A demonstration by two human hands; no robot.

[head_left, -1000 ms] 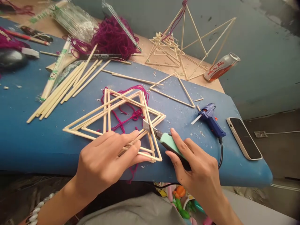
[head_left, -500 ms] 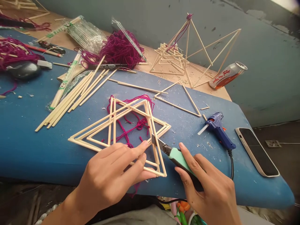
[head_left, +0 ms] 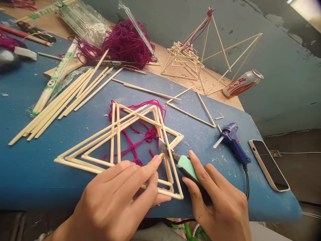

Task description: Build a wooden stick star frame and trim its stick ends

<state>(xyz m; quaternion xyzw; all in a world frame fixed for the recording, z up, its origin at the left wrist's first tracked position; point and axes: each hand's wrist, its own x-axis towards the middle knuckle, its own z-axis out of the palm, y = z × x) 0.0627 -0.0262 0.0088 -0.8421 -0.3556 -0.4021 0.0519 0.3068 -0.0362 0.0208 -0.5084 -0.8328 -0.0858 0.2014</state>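
Observation:
A star-shaped frame of thin wooden sticks (head_left: 87, 137), made of overlapping triangles, is tilted above the blue tabletop. My left hand (head_left: 120, 197) grips its near side, with the index finger pressed on a stick near the right corner. In my right hand (head_left: 218, 197) is a utility knife (head_left: 187, 167) with a mint-green and black handle. The knife's blade (head_left: 163, 145) reaches in among the sticks just beyond my left fingertip; whether its edge touches wood I cannot tell. Purple yarn (head_left: 134, 147) lies knotted under and behind the frame.
Loose sticks (head_left: 60, 100) lie at the left, below a heap of purple yarn (head_left: 127, 42). A blue glue gun (head_left: 233, 142) and a phone (head_left: 269, 164) are at the right. Behind stand a stick pyramid (head_left: 203, 50) and a leaning drink can (head_left: 243, 83).
The knife blade has pushed further in past the right-hand stick, toward the upper left. The frame appears larger and slightly lower; the whole view has shifted a little.

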